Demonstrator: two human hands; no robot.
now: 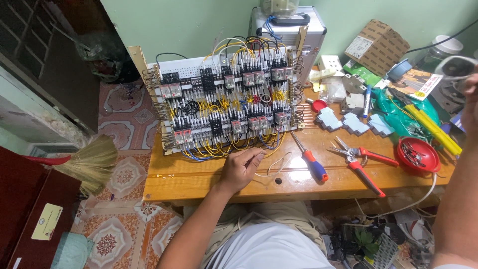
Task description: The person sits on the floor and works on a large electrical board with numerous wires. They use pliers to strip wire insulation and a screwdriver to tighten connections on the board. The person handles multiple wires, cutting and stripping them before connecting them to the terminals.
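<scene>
My left hand (241, 167) rests on the wooden table (194, 179), thumb and fingers pinched on a thin white wire (273, 167) that loops to the right. Just beyond it a panel board (224, 99) leans up, packed with relays and yellow, black and blue wiring. My right hand (470, 102) is raised at the frame's right edge, mostly cut off. Its fingers hold a blurred white-framed pair of glasses (454, 67) close to the camera.
Right of the wire lie a screwdriver with a red and blue handle (311, 159), red-handled pliers (361, 159) and a red bowl of small parts (418, 154). Pale blue blocks (348, 122), a cardboard box (378, 45) and a silver case (289, 30) stand behind. A broom (89, 162) lies left.
</scene>
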